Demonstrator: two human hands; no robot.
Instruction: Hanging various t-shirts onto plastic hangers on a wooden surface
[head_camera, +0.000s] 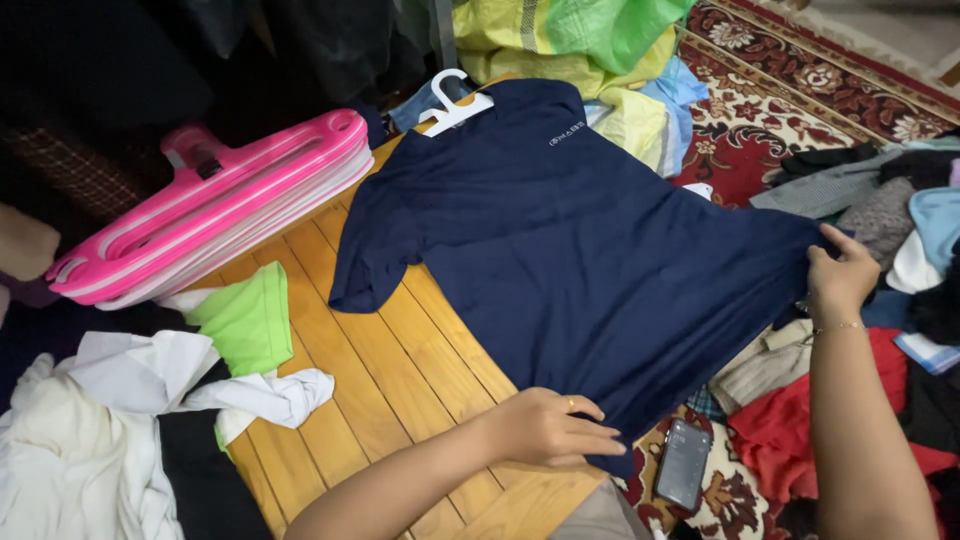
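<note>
Hands both pinch the hem of a navy T-shirt (570, 250) — left hand (550, 428) at lower centre, right hand (840, 278) at right — shirt spread over the wooden counter (390, 370), white hanger (455, 105) in its collar.

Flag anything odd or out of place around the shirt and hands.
A dark phone lies on the patterned rug just under the navy T-shirt hem, close to the left hand, easy to cover or knock. The right hand grips the hem's far corner. Loose clothes are piled at both sides.
</note>
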